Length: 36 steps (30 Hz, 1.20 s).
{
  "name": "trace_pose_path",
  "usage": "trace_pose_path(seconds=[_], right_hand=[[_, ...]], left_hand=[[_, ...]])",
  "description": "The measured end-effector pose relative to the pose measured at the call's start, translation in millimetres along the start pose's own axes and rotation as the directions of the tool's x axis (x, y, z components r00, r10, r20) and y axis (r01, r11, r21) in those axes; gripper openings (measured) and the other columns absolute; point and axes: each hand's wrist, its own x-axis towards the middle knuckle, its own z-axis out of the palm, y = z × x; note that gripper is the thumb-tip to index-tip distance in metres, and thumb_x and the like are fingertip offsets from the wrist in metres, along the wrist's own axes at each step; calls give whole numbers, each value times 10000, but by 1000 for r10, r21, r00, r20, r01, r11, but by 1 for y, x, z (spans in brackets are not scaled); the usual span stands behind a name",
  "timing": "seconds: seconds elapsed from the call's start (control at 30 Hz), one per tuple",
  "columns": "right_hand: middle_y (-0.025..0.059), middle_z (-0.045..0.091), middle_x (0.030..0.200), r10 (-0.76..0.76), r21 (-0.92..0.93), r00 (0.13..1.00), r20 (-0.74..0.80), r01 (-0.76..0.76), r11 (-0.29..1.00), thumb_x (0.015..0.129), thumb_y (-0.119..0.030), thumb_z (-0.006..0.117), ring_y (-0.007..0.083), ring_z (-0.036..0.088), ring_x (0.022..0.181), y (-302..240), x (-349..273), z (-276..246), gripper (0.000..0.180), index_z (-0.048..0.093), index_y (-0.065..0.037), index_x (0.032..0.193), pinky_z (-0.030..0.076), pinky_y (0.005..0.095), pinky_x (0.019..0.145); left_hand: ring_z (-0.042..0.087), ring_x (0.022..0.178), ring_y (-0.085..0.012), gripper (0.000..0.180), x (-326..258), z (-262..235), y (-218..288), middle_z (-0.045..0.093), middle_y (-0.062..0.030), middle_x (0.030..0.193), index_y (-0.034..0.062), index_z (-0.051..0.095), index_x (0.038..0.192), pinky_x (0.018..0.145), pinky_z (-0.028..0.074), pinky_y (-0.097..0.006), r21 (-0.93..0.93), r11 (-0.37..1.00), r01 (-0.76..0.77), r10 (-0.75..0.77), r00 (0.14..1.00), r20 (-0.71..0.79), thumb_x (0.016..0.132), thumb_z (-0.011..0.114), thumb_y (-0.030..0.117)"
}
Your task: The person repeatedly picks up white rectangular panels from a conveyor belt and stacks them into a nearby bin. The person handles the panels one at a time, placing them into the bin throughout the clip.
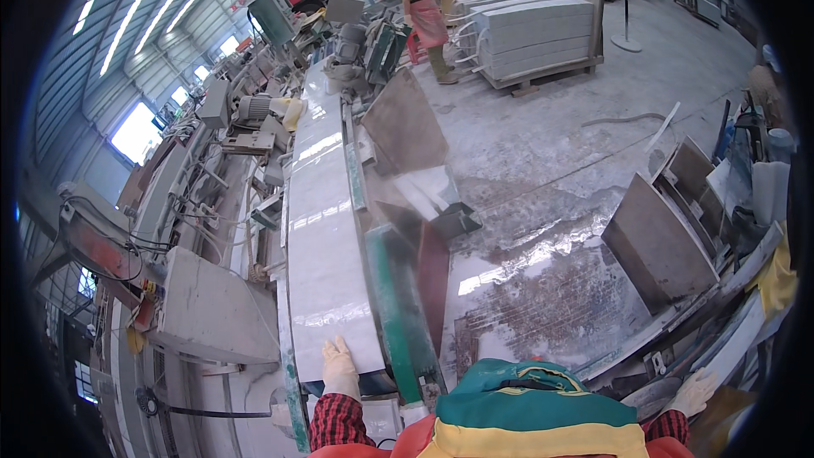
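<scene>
My left hand [340, 360], in a pale glove, lies flat with fingers stretched on the near end of a long, glossy white stone slab [326, 246]. The slab runs away from me along a machine bed with a green side rail [394, 314]. Out to the right, my right hand [694, 392] is gloved too, its fingers extended and nothing visible in them. It is nearest some long pale strips [736, 343] by the right edge; whether it touches them I cannot tell. Checked red and black sleeves cover both wrists.
Brown boards [660, 242] lean at the right, above the wet floor [560, 288]. Left of the slab are a grey machine housing [219, 305] and motors [254, 108]. Farther off, a person in a pink apron [427, 24] stands beside stacked pale slabs [538, 38] on a pallet.
</scene>
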Motion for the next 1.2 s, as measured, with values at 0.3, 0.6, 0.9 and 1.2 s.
trace_pose_path(seconds=[0.3, 0.6, 0.9, 1.2], right_hand=[[89, 489, 1443, 5, 83, 1000, -18, -4, 997, 1010, -509, 394, 283, 450, 1320, 10, -6, 8, 554, 454, -154, 1431, 402, 514, 1031], [125, 506, 1419, -31, 69, 997, -73, 36, 997, 1016, -481, 406, 300, 470, 1306, 4, -21, -4, 547, 465, -108, 1411, 427, 495, 1019], [103, 499, 1439, 13, 98, 999, -51, -8, 995, 1000, -508, 428, 297, 470, 1311, 7, -27, 3, 573, 471, -123, 1421, 426, 489, 1020], [107, 497, 1442, -22, 128, 999, -50, 29, 991, 1001, -514, 424, 290, 455, 1327, 11, -34, 3, 575, 476, -124, 1421, 401, 488, 1045]], left_hand=[[224, 1478, -380, 878, -10, -19, 16, 171, -235, 1605, 108, 118, 1573, 1192, 282, -382, 274, 958, -88, 71, 995, 72, 850, 602, -3], [214, 1484, -371, 854, -3, -12, 8, 162, -234, 1607, 112, 118, 1573, 1196, 279, -386, 226, 972, -71, 62, 997, 45, 861, 568, -32], [212, 1480, -389, 843, -4, -17, 12, 167, -256, 1599, 92, 108, 1572, 1205, 258, -392, 236, 968, -85, 75, 996, 51, 872, 568, -2], [202, 1482, -392, 929, 3, -11, 9, 151, -253, 1604, 87, 80, 1574, 1209, 252, -389, 256, 963, -80, 64, 996, 70, 828, 627, 3]])
